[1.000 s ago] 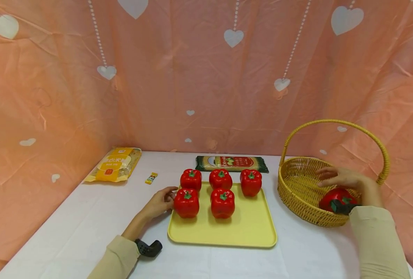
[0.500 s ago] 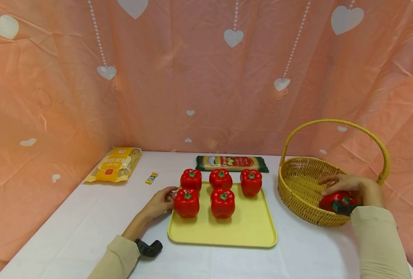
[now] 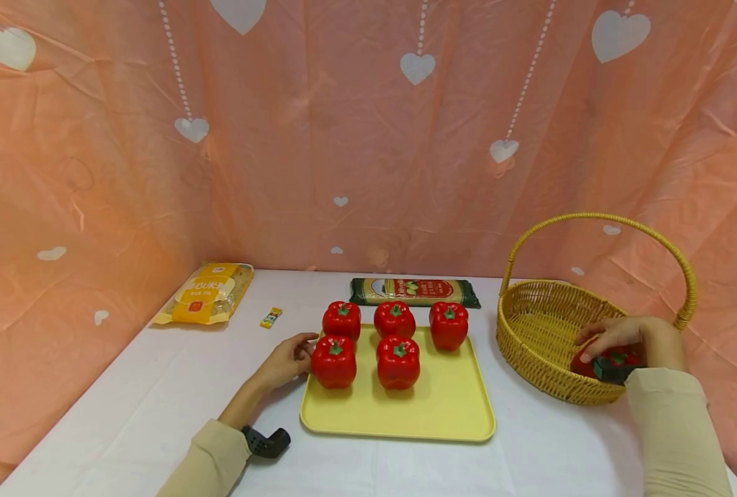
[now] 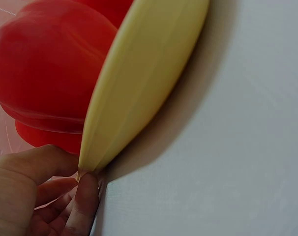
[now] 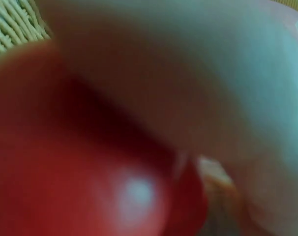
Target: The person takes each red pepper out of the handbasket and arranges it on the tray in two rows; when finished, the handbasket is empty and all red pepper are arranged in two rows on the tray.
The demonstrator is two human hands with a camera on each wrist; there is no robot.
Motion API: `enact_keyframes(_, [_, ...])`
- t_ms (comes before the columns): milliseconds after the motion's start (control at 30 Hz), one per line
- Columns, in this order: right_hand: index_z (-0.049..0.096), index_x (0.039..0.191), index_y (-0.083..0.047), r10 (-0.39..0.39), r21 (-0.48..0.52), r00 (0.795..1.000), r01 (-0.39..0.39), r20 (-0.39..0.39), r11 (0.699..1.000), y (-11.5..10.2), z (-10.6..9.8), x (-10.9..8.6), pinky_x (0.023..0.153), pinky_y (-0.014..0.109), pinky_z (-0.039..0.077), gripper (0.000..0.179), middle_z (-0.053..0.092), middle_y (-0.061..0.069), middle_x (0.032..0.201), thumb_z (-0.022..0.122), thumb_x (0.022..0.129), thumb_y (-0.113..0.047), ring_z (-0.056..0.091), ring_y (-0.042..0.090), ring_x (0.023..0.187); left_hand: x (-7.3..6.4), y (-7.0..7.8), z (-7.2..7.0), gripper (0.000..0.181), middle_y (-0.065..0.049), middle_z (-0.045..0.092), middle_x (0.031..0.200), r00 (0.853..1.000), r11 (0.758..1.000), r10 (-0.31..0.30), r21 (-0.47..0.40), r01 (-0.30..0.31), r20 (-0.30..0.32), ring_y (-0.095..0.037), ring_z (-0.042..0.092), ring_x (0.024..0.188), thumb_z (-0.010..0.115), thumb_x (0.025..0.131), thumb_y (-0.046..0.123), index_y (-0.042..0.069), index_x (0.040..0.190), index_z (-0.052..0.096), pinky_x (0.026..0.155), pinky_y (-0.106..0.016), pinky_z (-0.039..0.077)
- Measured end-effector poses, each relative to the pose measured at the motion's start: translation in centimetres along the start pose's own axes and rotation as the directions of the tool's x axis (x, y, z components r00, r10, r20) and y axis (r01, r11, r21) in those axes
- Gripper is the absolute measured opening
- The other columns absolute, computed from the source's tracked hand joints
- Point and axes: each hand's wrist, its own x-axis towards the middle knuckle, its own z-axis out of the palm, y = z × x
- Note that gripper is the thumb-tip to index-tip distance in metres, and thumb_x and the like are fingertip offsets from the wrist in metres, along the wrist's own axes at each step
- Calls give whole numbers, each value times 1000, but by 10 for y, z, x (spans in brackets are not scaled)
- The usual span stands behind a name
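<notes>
In the head view, my left hand [image 3: 284, 362] is at the left rim of a yellow tray [image 3: 399, 421]. The left wrist view shows its thumb and fingers pinching the tray's edge. Several red bell peppers with green stems stand on the tray, among them a front left pepper [image 3: 333, 362] close to my fingers and a front middle pepper [image 3: 398, 364]. Over at the right, my right hand [image 3: 638, 333] reaches into a wicker basket [image 3: 530, 369], its fingers curled over a red bell pepper [image 5: 80, 172] lying inside. Hand and wrist camera partly hide that pepper.
Behind the tray lies a green-ended pasta packet [image 3: 414, 291]. A yellow food bag [image 3: 206, 293] and a small yellow sachet [image 3: 271, 317] are at the back left. The basket's tall handle [image 3: 598, 216] arches above it. A pink curtain [image 3: 368, 138] closes the back.
My right hand has lowered onto the pepper in the basket, and its fingers have closed around it. The left hand, tray and other peppers stay in place.
</notes>
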Motion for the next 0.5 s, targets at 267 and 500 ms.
enact_keyframes(267, [14,136,14,-6,94,997,12,-72,996,-3,0,-4,87,41,48,80,44,22,121,60,87,-31,45,33,107,-1,1,0,51,-11,54,93,1000,1000,2,-1,-2,-2,-17,50,72,55,82,-5,-7,132,42,61,-27,50])
enact_keyframes(500, [15,140,11,-257,-170,944,224,-209,960,-20,-1,-7,83,38,45,86,44,24,125,62,83,-33,45,35,111,-1,1,0,51,-11,54,94,1000,1000,1,4,-1,-4,-17,50,73,55,83,-5,-7,132,41,61,-27,49])
